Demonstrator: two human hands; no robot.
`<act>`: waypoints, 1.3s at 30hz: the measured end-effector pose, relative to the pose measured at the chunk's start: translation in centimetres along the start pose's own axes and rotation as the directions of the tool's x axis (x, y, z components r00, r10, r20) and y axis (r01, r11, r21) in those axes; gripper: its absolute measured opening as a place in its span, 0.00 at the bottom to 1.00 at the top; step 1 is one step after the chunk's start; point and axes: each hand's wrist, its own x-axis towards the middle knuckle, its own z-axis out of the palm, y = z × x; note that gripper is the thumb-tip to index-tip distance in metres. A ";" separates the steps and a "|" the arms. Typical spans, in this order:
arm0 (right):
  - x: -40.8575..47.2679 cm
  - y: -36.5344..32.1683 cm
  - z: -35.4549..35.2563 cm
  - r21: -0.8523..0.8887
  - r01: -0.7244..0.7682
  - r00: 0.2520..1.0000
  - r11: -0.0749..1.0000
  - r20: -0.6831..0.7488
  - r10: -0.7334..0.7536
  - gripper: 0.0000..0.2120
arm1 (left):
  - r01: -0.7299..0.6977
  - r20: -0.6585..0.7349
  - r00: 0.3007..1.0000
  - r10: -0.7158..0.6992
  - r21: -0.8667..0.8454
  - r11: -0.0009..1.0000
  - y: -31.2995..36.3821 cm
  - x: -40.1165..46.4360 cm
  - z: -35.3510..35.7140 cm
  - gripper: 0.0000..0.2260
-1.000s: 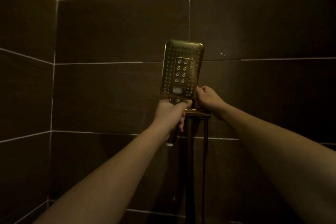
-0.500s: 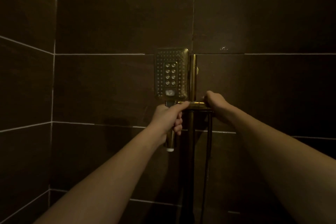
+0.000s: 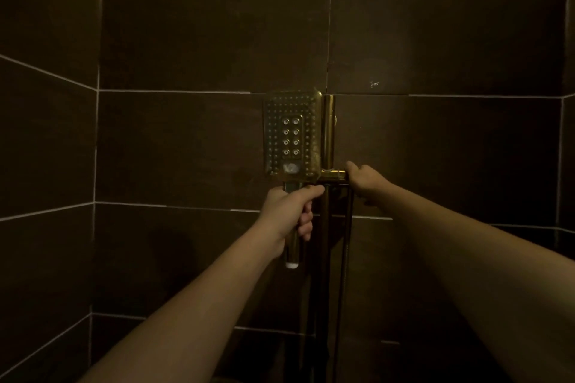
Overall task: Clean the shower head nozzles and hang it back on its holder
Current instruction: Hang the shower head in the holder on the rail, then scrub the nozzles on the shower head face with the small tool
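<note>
With the left hand wrapped round the handle, shower head upright just beside the rail, the right hand clasping the holder should steady it while the handle seats squarely.

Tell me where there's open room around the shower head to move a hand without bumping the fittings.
Bare tile lies left of the shower head and above it. Right of the rail, above the right hand, the wall is also clear. It is crowded between the left hand and the bracket, where rail and hose run down.
</note>
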 end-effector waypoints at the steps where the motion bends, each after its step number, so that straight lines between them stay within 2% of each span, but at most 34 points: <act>1: -0.5 0.2 0.1 -0.052 0.022 0.999 0.998 -0.032 -0.024 0.29 | -0.001 0.008 1.000 0.001 -0.001 1.000 0.1 -0.5 -0.1 0.16; 3: -2.0 0.7 -0.1 -0.143 0.085 0.990 0.986 -0.100 -0.100 0.28 | 0.007 0.023 1.000 -0.006 -0.015 1.000 -0.1 -1.7 -0.1 0.16; 8: -10.5 1.9 -1.8 -0.080 0.307 0.945 0.948 -0.092 -0.313 0.12 | 0.053 0.008 0.999 -0.053 -0.045 0.998 -2.7 -5.7 0.2 0.17; 11: -16.7 3.6 -3.0 -0.155 0.395 0.910 0.906 -0.067 -0.408 0.14 | 0.055 -0.037 0.998 -0.057 -0.043 0.998 -5.4 -8.5 0.0 0.21; 15: -25.1 7.5 -4.4 -0.367 0.396 0.905 0.842 0.001 -0.426 0.19 | 0.119 -0.032 0.992 -0.120 -0.032 0.992 -9.3 -13.0 0.4 0.21; 17: -28.9 10.0 -5.3 -0.436 0.375 0.920 0.818 0.067 -0.387 0.19 | 0.174 -0.021 0.984 -0.175 -0.011 0.985 -11.2 -14.9 1.4 0.20; 19: -32.3 13.0 -6.4 -0.461 0.323 0.945 0.827 0.112 -0.307 0.17 | 0.225 0.029 0.974 -0.226 0.015 0.974 -13.0 -16.7 2.9 0.19; 22: -37.3 18.0 -9.1 -0.470 0.162 0.984 0.868 0.136 -0.110 0.15 | 0.310 0.151 0.938 -0.313 0.039 0.950 -15.6 -19.0 6.4 0.19; 25: -42.2 23.3 -12.8 -0.526 -0.061 0.992 0.848 0.061 0.109 0.16 | 0.383 0.258 0.885 -0.387 0.067 0.921 -17.8 -20.7 11.1 0.17; 28: -47.3 28.5 -16.9 -0.626 -0.256 0.958 0.736 -0.060 0.282 0.17 | 0.401 0.370 0.834 -0.410 0.105 0.910 -19.5 -21.9 16.4 0.16; 31: -53.4 32.8 -20.9 -0.707 -0.402 0.882 0.582 -0.128 0.454 0.23 | 0.414 0.497 0.760 -0.419 0.128 0.901 -20.6 -23.1 21.7 0.15; 36: -63.3 35.0 -26.9 -0.737 -0.548 0.789 0.396 -0.297 0.538 0.18 | 0.451 0.656 0.614 -0.439 0.164 0.877 -22.6 -25.6 29.4 0.13; 39: -67.9 35.6 -29.4 -0.727 -0.627 0.731 0.280 -0.423 0.536 0.15 | 0.499 0.723 0.504 -0.473 0.203 0.842 -23.6 -27.7 33.0 0.11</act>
